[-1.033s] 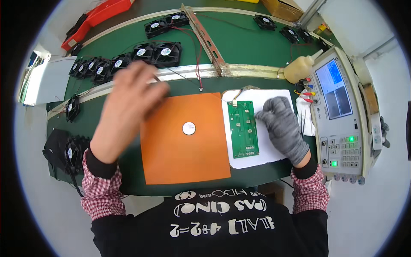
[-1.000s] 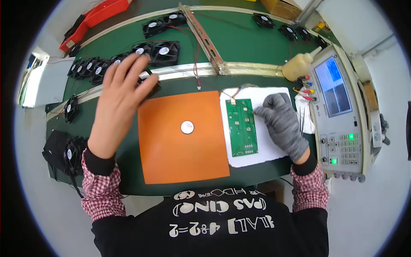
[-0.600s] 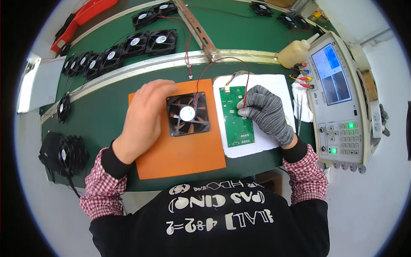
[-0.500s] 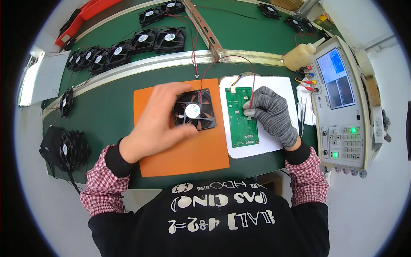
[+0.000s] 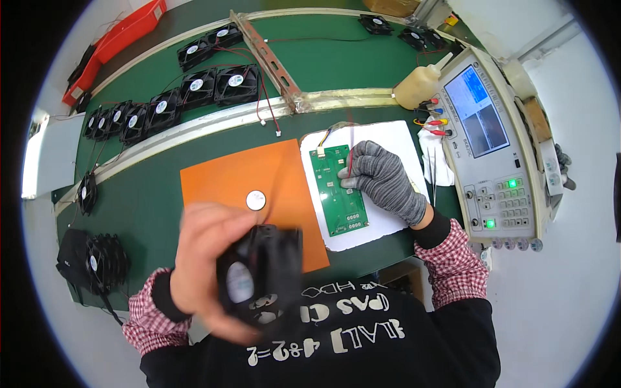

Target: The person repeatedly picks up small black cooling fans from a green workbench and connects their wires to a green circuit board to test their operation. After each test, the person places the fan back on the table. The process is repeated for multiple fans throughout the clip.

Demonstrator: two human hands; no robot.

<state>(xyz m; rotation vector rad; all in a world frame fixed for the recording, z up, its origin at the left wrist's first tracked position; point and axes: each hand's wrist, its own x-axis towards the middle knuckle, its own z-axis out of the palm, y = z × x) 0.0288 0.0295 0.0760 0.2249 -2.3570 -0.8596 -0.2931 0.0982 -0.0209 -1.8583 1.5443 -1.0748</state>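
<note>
My bare left hand (image 5: 204,265) grips a black square cooling fan (image 5: 283,268) by its frame, lifted and tilted near my chest. The fan is blurred, with a pale round hub label visible. A round white disc (image 5: 256,200) rests on the orange mat (image 5: 213,178), just past my left fingertips. My right hand (image 5: 385,181), in a grey knit glove, is closed over the right edge of a green circuit board (image 5: 328,200). Between its thumb and finger runs a thin red lead (image 5: 351,158); its end is hidden. A white plug (image 5: 320,152) sits at the board's far edge.
Below the board lies a white sheet (image 5: 401,152). A bench tester (image 5: 495,149) with a lit screen stands right, beside a yellowish squeeze bottle (image 5: 417,87) and tweezers (image 5: 433,171). More fans (image 5: 162,110) line the rail (image 5: 194,132); a fan stack (image 5: 107,262) stands left.
My left hand has picked the fan up off the mat and brought it toward my chest. The white disc now shows on the mat. My right hand stays at the board.
</note>
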